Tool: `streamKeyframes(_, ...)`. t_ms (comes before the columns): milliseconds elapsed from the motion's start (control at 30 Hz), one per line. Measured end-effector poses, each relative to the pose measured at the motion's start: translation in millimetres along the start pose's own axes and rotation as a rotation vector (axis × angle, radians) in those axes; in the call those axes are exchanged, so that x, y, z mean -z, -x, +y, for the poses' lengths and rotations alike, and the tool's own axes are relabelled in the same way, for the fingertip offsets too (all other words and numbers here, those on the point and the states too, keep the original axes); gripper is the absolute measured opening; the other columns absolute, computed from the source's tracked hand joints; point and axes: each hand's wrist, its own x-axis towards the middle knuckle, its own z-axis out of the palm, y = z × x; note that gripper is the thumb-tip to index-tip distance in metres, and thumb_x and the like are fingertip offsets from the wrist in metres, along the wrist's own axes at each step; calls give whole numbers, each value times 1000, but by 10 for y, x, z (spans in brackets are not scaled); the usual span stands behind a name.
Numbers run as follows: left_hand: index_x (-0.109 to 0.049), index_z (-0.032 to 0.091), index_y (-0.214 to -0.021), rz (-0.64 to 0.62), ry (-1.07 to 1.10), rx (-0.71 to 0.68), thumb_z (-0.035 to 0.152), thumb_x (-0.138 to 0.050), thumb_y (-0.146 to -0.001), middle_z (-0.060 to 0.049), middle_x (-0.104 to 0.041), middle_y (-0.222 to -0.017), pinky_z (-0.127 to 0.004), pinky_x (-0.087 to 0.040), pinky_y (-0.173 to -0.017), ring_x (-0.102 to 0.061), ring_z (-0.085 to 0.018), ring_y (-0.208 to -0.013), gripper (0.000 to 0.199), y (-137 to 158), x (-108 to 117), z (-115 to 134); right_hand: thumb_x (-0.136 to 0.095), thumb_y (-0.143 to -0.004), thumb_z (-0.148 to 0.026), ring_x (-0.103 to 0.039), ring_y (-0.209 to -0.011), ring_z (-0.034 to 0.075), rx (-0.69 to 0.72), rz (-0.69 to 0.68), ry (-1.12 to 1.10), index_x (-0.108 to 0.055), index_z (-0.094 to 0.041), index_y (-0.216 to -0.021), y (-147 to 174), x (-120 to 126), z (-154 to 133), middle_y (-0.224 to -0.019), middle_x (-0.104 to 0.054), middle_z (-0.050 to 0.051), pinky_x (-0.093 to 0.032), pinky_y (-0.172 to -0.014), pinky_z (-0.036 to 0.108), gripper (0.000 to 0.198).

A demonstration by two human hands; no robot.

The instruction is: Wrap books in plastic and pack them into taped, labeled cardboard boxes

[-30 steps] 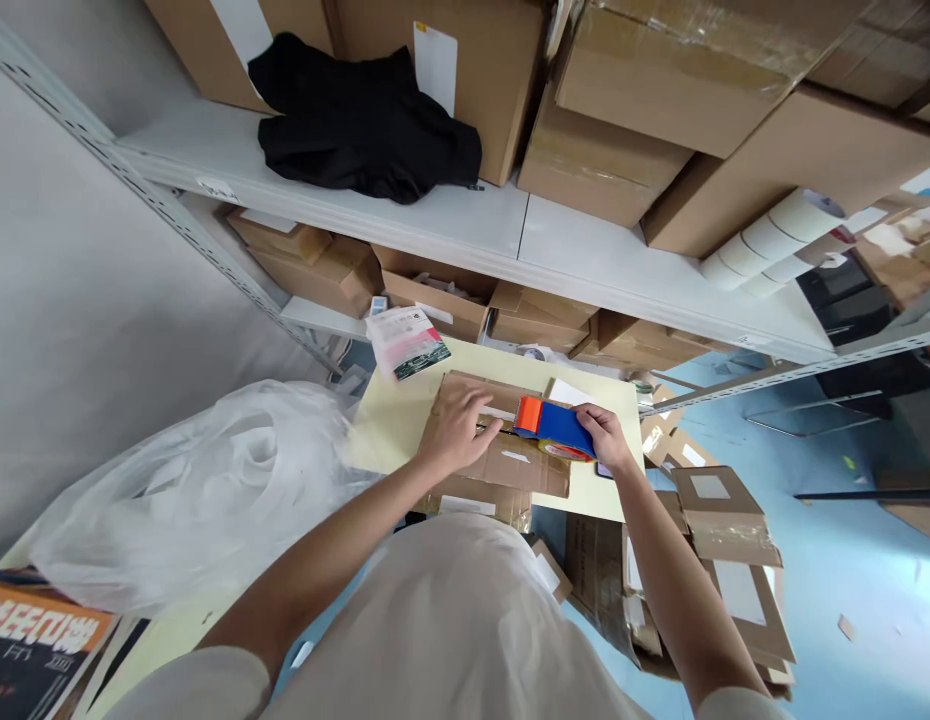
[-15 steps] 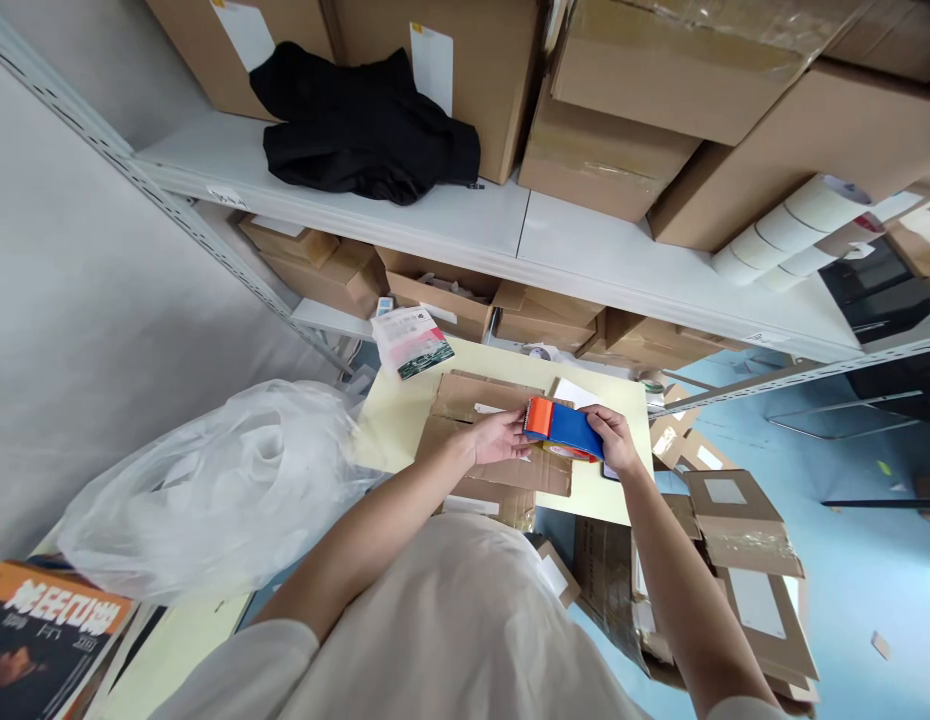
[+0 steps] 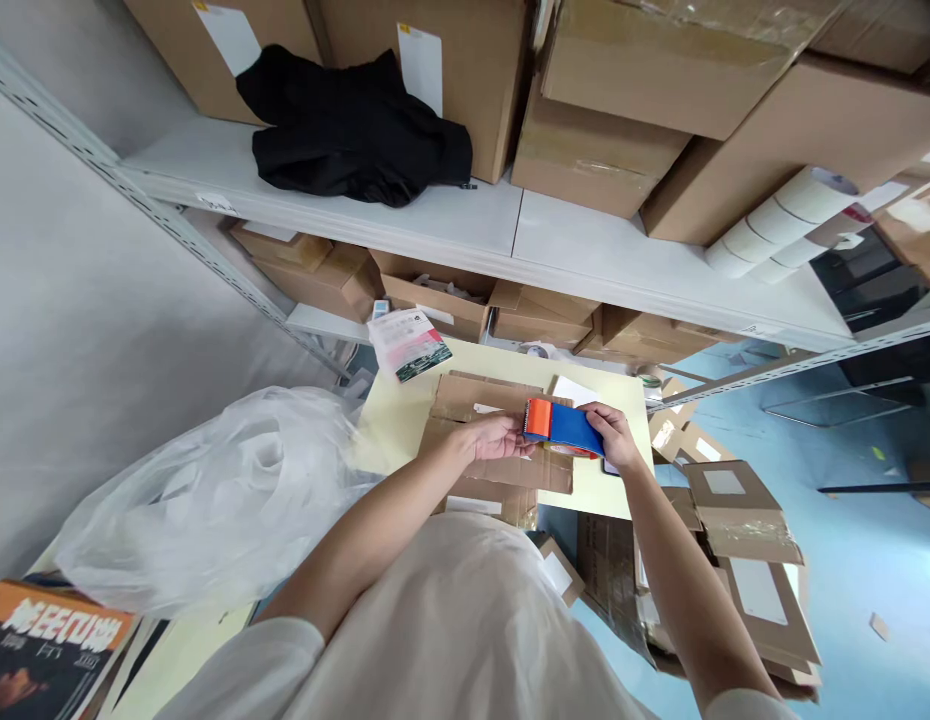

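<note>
The right hand [image 3: 611, 437] grips the blue-and-orange tape dispenser [image 3: 564, 427] above the flattened cardboard box [image 3: 502, 440] on the yellow table [image 3: 394, 420]. At its nine o'clock, the left hand [image 3: 499, 437] pinches the dispenser's orange end; no fresh tape strip shows.

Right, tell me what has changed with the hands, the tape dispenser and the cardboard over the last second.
The left hand lifted off the flattened brown cardboard box, where it lay pressed flat, and moved right to the orange front end of the blue and orange tape dispenser. The right hand kept its grip on the dispenser's rear. The cardboard stayed on the pale yellow table, and the clear plastic bag stayed beside it.
</note>
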Motion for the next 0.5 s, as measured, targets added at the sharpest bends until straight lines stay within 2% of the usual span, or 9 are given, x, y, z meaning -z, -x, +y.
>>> streamKeyframes(133, -64, 11, -78, 97, -65, -56, 4, -55, -79, -4, -64, -63, -26, -51, -65, -59, -11, -57, 11, 15, -42, 4, -61, -77, -53, -59, -68, 20, 1, -8, -16, -69, -21, -78, 6, 1, -7, -75, -68, 3, -48, -64, 31, 33)
streamKeyframes(300, -63, 14, -70, 333, -174, -243, -1, -60, -74, 1, -63, -62, -21, -49, -65, -56, -7, -55, 16, 40, -147, -9, -58, -79, -55, -60, -67, 20, 34, 0, 38, -68, -20, -76, 24, -28, -98, -73, -68, 4, -48, -63, 32, 37)
streamKeyframes(500, -69, 15, -76, 436, -325, -425, -1, -59, -72, -3, -72, -75, -24, -51, -66, -65, -12, -66, 19, 188, -185, -28, -57, -82, -53, -64, -72, 22, 112, 2, 128, -69, -18, -75, 31, -96, -368, -78, -71, 6, -51, -68, 32, 37)
